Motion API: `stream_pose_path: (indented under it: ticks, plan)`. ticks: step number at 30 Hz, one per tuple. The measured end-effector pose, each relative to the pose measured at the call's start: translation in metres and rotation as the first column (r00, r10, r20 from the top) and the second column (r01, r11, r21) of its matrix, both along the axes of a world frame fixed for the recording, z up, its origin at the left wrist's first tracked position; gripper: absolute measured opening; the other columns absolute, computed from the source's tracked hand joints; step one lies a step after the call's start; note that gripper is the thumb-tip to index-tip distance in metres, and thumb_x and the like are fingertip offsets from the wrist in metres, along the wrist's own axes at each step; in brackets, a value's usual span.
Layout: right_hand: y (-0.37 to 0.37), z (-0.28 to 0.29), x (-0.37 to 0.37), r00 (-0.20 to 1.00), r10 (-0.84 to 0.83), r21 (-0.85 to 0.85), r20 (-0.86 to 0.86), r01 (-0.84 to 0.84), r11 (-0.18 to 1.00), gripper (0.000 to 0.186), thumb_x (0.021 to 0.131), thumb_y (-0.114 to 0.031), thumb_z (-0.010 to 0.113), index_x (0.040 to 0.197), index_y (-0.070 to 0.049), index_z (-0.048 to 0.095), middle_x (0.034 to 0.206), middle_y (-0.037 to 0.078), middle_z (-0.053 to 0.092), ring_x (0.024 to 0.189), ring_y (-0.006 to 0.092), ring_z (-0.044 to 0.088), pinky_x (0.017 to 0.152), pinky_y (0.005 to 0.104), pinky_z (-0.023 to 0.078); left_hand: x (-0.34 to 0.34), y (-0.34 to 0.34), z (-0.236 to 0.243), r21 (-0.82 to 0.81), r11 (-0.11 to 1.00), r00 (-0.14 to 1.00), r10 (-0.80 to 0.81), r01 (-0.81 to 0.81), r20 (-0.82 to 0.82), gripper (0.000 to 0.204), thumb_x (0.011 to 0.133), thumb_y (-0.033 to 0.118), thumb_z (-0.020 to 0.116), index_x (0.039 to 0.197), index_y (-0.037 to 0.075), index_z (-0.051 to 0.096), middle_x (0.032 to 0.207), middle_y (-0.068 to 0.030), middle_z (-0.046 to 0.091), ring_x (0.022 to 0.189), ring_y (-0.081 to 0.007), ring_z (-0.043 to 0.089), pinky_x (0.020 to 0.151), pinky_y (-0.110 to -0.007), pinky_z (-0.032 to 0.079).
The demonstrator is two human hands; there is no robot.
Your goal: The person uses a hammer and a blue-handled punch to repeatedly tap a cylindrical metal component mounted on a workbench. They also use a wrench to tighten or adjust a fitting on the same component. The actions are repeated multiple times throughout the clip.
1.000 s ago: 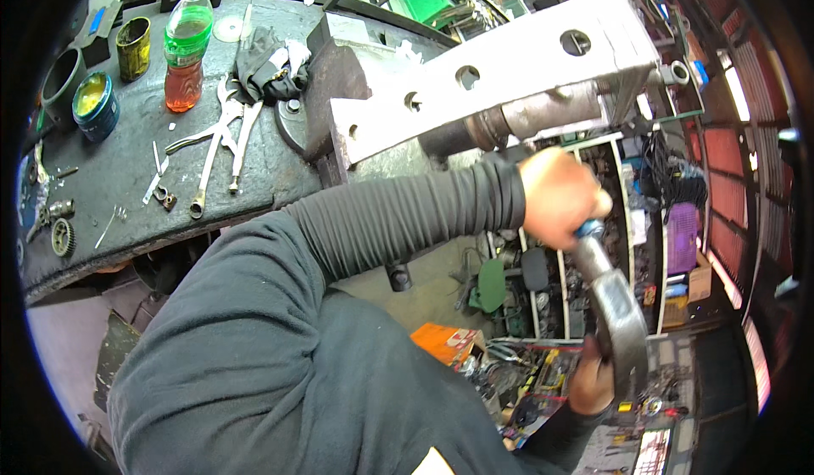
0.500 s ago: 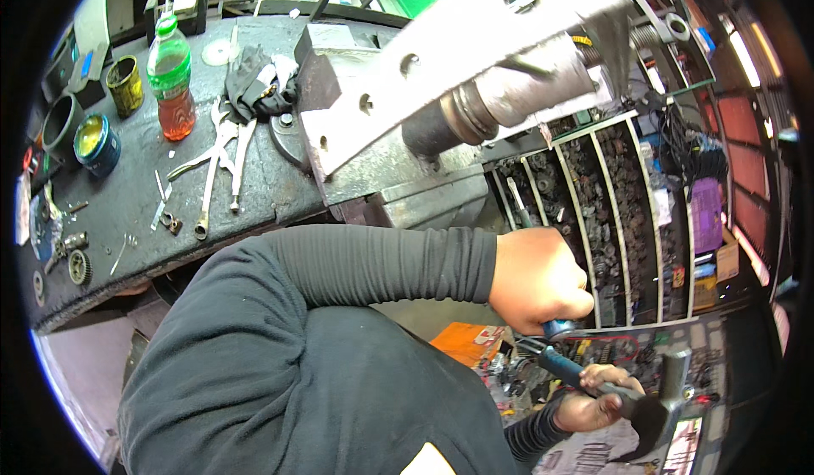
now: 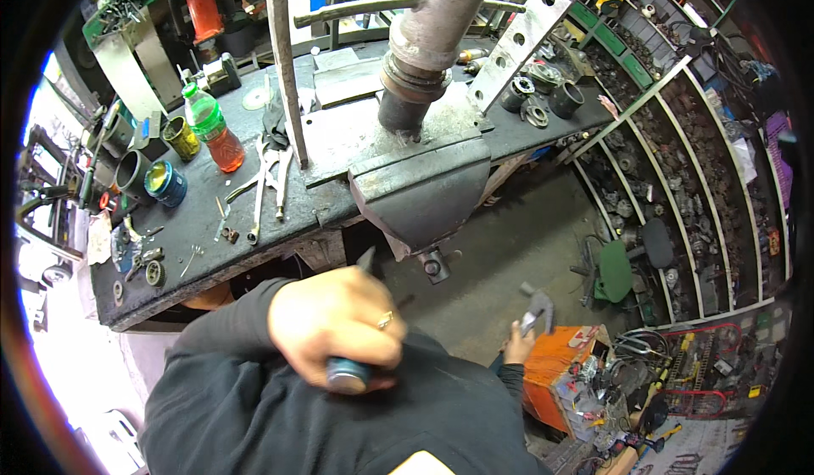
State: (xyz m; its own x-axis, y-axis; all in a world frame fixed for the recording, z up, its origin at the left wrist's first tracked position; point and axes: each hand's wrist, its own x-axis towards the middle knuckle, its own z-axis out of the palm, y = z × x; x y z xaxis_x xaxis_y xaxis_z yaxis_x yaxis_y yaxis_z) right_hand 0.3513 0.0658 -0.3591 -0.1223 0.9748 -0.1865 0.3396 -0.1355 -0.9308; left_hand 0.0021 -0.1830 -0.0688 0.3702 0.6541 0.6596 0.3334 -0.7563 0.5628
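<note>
My left hand (image 3: 337, 327) is closed on a blue-handled tool (image 3: 349, 372) whose dark far end (image 3: 368, 259) shows above the knuckles, in front of my body. My right hand (image 3: 515, 348), lower right, grips a hammer (image 3: 536, 305), its head raised beside an orange cabinet (image 3: 551, 382). Beyond both hands, a large vise (image 3: 415, 204) is on the workbench (image 3: 212, 267) under a metal cylinder with stepped rings (image 3: 424, 43). A steel bar with holes (image 3: 517, 43) leans behind it.
On the bench are a bottle of red liquid (image 3: 227, 149), cans (image 3: 165, 183), wrenches (image 3: 259, 204), gears (image 3: 154, 273) and bushings (image 3: 566, 100). A green chair (image 3: 612, 273) stands on the floor (image 3: 517, 246). Shelves of parts (image 3: 695, 195) line the right.
My view has swung, showing more bench, floor and the cylinder more end-up. My left hand has moved left across my body with its tool; my right hand with the hammer appears farther left and higher.
</note>
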Motion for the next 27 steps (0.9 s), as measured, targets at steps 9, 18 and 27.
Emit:
stream_pose_path:
  ticks: [9,18,27]
  plan:
    - [-0.072,-0.211,0.083,0.6,0.395,-0.269,0.695,-0.293,0.918,0.022,0.077,-0.012,0.064,0.089,0.003,0.057,0.07,0.014,0.059,0.061,0.0274,0.059,0.055,0.0401,0.048,0.004,-0.081,-0.027,-0.427,0.571,0.707,0.485,-0.701,-0.514,0.019,0.068,0.012,0.071,0.084,0.008,0.061,0.074,-0.0104,0.055,0.069,-0.0316,0.059,0.059,-0.041,0.046]
    - [-0.116,-0.191,0.032,0.495,0.603,-0.36,0.625,-0.502,0.786,0.028,0.074,-0.017,0.063,0.093,0.004,0.059,0.077,0.023,0.062,0.078,0.0361,0.063,0.067,0.043,0.047,-0.03,-0.159,-0.138,-0.163,0.135,0.201,0.347,-0.977,-0.916,0.02,0.074,0.01,0.061,0.092,0.017,0.066,0.091,-0.0076,0.054,0.099,-0.0262,0.055,0.1,-0.06,0.032]
    - [-0.161,-0.002,-0.189,0.538,0.774,-0.177,0.334,-0.771,0.612,0.032,0.073,-0.009,0.058,0.101,0.006,0.058,0.083,0.025,0.064,0.082,0.0352,0.066,0.073,0.0427,0.048,-0.161,-0.242,-0.194,0.007,0.15,0.062,0.451,-0.989,-0.89,0.015,0.078,0.015,0.059,0.091,0.015,0.066,0.107,-0.012,0.056,0.111,-0.0297,0.051,0.108,-0.057,0.029]
